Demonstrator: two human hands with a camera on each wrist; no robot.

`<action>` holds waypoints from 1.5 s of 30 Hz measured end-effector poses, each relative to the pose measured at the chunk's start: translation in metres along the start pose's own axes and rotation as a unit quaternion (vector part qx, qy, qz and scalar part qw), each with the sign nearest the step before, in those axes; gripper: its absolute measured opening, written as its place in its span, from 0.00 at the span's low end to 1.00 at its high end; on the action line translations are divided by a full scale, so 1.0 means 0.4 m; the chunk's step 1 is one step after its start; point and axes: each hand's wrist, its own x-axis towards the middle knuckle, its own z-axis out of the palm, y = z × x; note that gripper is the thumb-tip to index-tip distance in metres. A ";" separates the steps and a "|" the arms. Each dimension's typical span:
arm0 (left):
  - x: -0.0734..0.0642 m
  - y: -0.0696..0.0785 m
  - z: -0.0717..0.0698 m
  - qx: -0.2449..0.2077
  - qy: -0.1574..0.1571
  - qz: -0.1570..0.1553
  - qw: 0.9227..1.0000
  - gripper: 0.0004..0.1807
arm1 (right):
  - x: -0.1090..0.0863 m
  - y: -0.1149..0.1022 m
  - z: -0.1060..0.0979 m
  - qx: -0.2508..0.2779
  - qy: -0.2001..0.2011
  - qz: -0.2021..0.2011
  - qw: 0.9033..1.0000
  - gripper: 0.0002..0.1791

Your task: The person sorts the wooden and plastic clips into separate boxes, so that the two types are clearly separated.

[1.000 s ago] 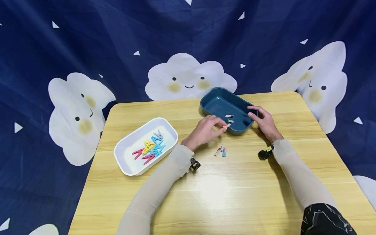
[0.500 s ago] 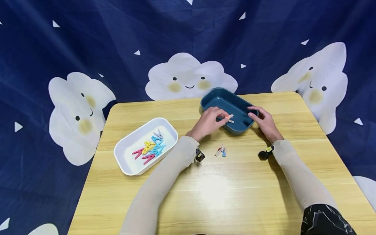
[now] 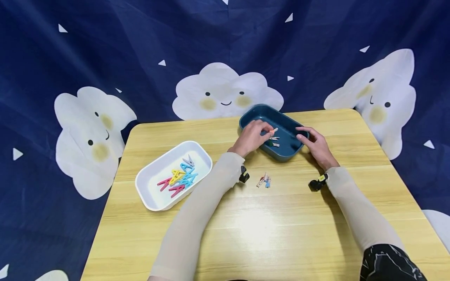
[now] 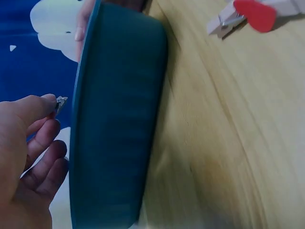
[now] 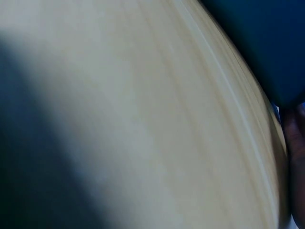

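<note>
My left hand [image 3: 250, 138] is over the dark blue bin [image 3: 291, 141], pinching a small clothespin [image 3: 274, 130] with an orange decoration between thumb and forefinger. In the left wrist view, the metal spring end of that clothespin [image 4: 61, 103] sticks out past the fingertips, near the bin's rim. Two small clothespins [image 3: 274, 138] lie on the bin's floor below the hand. At the bin's right end, my right hand [image 3: 318, 148] grips the rim, thumb inside. Several mini wooden clothespins [image 3: 264, 180] lie on the table in front of the bin, one bearing a red heart [image 4: 257, 14].
A white bin [image 3: 147, 186] stands on the left of the wooden table [image 3: 281, 234]. Inside it are several larger plastic clothespins [image 3: 177, 177], red, yellow, blue and grey. Behind the table hangs a navy curtain [image 3: 147, 31] with cloud faces.
My left hand has moved away from me, from the bin's near rim to over its inside, with the clothespin still pinched. The right hand has stayed on the rim.
</note>
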 end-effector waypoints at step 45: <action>-0.011 -0.020 -0.004 0.028 0.052 -0.021 0.998 0.13 | -0.031 -0.066 0.009 0.001 -0.009 -0.011 1.000 0.29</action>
